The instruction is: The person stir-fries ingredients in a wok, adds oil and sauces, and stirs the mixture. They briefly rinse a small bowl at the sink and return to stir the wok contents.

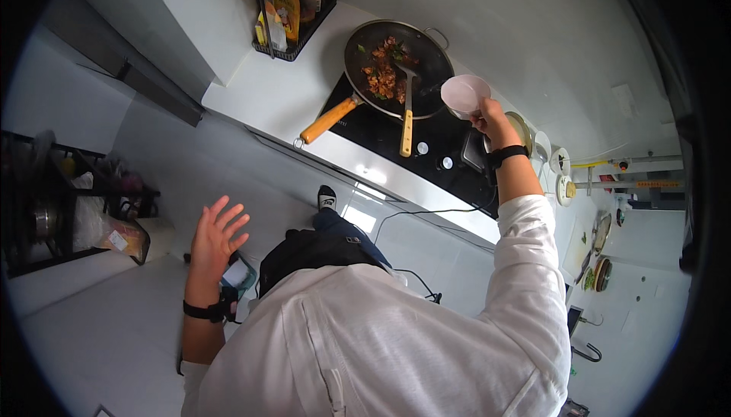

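My right hand (489,119) grips a pink bowl (465,92) by its rim, tilted at the right edge of a wok (432,68). What the bowl holds is hard to make out. Browned pieces of food (384,77) with green leaves lie in the wok. A spatula (406,125) with a pale handle rests among them, its handle hanging over the near rim. The wok's wooden handle (330,120) points toward me, down and left. Far from the stove, my left hand (220,228) is raised with its fingers spread, holding nothing.
Under the wok is a black gas stove (374,131) with knobs at its front. A black rack (297,45) of seasonings stands left of it. Bowls and a lid (518,131) line the counter's right side. A dark cable (422,212) runs across the counter front.
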`<move>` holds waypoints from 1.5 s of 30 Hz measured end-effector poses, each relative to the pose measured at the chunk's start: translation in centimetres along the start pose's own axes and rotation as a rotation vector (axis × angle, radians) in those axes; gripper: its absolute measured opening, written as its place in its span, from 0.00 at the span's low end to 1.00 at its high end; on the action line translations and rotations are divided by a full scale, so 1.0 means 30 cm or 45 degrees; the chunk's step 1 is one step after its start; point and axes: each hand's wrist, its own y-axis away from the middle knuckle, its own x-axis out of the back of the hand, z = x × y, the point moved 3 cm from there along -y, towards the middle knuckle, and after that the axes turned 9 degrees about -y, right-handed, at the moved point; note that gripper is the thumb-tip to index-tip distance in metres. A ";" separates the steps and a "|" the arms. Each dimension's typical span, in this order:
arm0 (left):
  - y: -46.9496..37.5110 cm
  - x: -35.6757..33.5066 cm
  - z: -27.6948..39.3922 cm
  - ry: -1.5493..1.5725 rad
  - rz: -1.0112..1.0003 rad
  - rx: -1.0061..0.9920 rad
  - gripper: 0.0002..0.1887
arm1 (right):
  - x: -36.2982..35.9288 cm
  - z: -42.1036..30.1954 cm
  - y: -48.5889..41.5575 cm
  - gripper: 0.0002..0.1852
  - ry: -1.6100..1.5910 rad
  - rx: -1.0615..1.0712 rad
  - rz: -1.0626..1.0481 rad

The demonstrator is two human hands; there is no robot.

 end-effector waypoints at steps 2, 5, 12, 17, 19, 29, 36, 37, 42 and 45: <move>-0.024 0.002 0.021 0.054 0.035 0.029 0.35 | -0.004 -0.021 -0.075 0.19 0.149 0.020 0.040; -0.069 0.004 0.049 0.040 0.078 0.057 0.35 | 0.007 -0.040 -0.205 0.18 0.329 0.131 0.166; -0.161 -0.001 0.108 0.104 0.039 0.032 0.35 | -0.025 -0.126 -0.364 0.20 0.760 0.406 0.312; -0.196 -0.021 0.132 0.096 0.067 0.047 0.36 | -0.168 -0.253 -0.248 0.19 1.232 0.870 0.554; -0.205 -0.026 0.131 0.125 0.075 0.049 0.36 | -0.222 -0.297 -0.184 0.20 1.308 0.928 0.550; -0.267 0.045 0.176 0.084 0.003 0.094 0.37 | -0.220 -0.310 -0.068 0.25 1.171 1.195 0.694; -0.323 0.205 0.259 -0.025 -0.165 0.151 0.36 | -0.125 -0.132 0.069 0.15 -0.599 0.135 0.161; -0.333 0.235 0.262 -0.056 -0.180 0.162 0.36 | -0.163 -0.123 0.144 0.16 -0.754 0.052 0.211; -0.380 0.358 0.239 -0.095 -0.257 0.258 0.36 | -0.519 -0.106 0.599 0.19 -0.943 -0.008 -0.159; -0.394 0.399 0.223 -0.073 -0.324 0.285 0.37 | -0.793 -0.062 0.805 0.22 -0.845 -0.086 -0.301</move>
